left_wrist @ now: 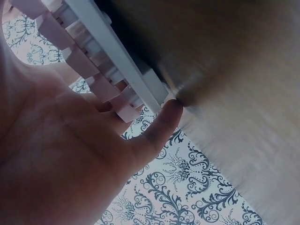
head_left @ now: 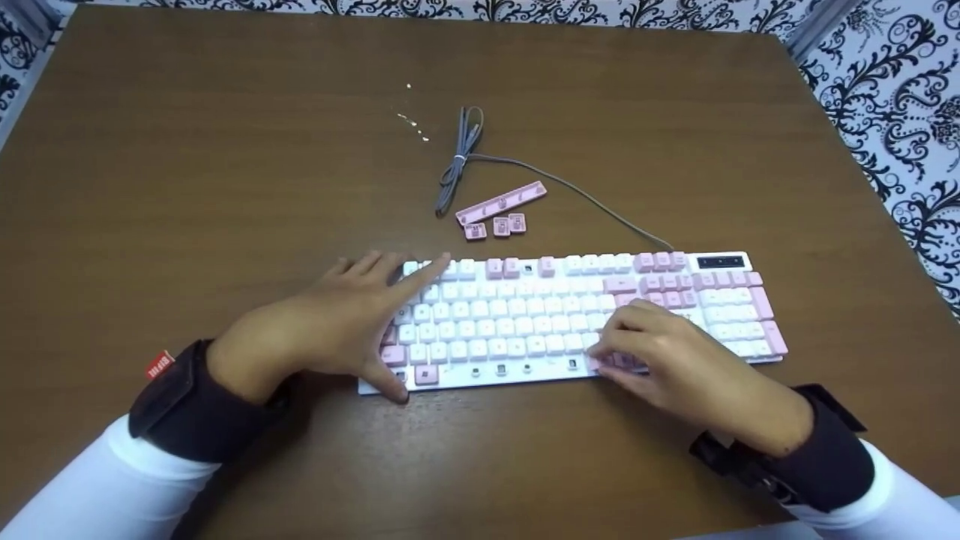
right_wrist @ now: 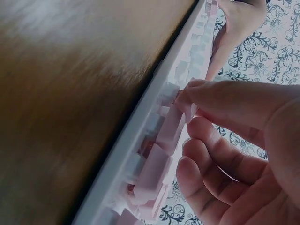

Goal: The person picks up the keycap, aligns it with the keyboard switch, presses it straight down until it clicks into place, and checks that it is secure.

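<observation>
Keyboard [head_left: 525, 308] lies on the tabletop [head_left: 225, 150], inside all visible table edges. Left hand [head_left: 341, 319]: spread across the keyboard's left end, thumb at its front-left corner. Right hand [head_left: 664, 352]: thumb and index finger pinch a pink keycap [right_wrist: 186, 104] at the keyboard's front row, right of the uncapped switches [head_left: 502, 370]. Just behind the keyboard: long pink keycap [head_left: 501, 204], three small pink keycaps [head_left: 475, 232]; farther back, bundled cable [head_left: 465, 142]. Room beside the keyboard: broad to its left, narrower to its right.

The keyboard [head_left: 517, 327] is pink-and-white, the table [head_left: 225, 150] brown, the backdrop [head_left: 907, 97] black-scrolled white.
</observation>
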`<move>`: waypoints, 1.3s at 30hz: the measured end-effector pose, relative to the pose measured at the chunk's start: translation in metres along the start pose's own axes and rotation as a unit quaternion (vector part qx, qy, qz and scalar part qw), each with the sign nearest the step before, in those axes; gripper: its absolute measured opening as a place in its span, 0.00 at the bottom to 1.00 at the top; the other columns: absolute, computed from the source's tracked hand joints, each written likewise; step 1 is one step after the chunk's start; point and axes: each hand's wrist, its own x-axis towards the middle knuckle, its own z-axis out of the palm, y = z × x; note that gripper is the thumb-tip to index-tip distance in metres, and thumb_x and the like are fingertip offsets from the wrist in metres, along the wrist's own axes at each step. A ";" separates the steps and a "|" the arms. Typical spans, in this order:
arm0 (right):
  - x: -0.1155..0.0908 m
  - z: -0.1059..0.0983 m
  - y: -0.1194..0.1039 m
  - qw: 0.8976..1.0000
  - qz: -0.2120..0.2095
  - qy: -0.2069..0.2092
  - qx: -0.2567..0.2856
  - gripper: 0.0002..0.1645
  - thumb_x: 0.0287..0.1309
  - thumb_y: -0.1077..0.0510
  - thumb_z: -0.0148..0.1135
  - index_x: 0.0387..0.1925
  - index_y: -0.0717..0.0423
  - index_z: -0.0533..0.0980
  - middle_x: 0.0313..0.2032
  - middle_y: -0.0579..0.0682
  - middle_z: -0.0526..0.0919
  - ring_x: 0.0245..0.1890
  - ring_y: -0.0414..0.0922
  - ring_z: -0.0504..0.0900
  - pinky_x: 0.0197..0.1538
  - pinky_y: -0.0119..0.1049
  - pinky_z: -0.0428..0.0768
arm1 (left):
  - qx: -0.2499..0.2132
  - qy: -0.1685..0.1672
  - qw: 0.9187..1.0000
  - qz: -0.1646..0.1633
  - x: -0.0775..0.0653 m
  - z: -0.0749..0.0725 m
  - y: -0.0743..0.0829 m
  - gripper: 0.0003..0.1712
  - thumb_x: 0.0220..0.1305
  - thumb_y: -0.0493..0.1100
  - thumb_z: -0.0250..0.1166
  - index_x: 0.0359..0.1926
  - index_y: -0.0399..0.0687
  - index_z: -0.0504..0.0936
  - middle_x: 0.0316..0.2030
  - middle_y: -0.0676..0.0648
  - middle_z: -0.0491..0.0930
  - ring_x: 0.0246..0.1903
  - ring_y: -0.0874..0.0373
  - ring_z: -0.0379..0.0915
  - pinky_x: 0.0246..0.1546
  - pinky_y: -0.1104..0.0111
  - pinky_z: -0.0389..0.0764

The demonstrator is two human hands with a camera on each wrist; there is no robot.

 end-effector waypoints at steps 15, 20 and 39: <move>0.005 0.002 -0.004 0.999 0.005 -0.023 -0.030 0.13 0.44 0.67 0.78 0.28 0.53 0.80 0.29 0.43 0.77 0.30 0.38 0.75 0.30 0.30 0.77 | 0.002 -0.004 1.000 -0.006 0.001 -0.004 0.000 0.82 0.32 0.72 0.79 0.80 0.69 0.33 0.73 0.37 0.56 0.74 0.35 0.49 0.68 0.30 0.51; 0.009 0.002 -0.004 0.999 -0.007 -0.038 -0.037 0.12 0.46 0.67 0.76 0.28 0.54 0.79 0.29 0.44 0.75 0.30 0.38 0.74 0.31 0.31 0.77 | -0.001 -0.003 1.000 -0.008 -0.001 -0.002 -0.001 0.82 0.32 0.72 0.80 0.80 0.69 0.34 0.74 0.37 0.55 0.75 0.34 0.48 0.69 0.30 0.50; 0.018 -0.009 0.007 0.998 -0.011 -0.051 0.017 0.07 0.48 0.62 0.75 0.32 0.53 0.84 0.30 0.43 0.82 0.30 0.37 0.77 0.35 0.32 0.79 | -0.003 0.000 1.000 -0.005 -0.001 -0.001 -0.001 0.83 0.31 0.73 0.79 0.80 0.68 0.33 0.75 0.37 0.54 0.74 0.35 0.49 0.70 0.32 0.51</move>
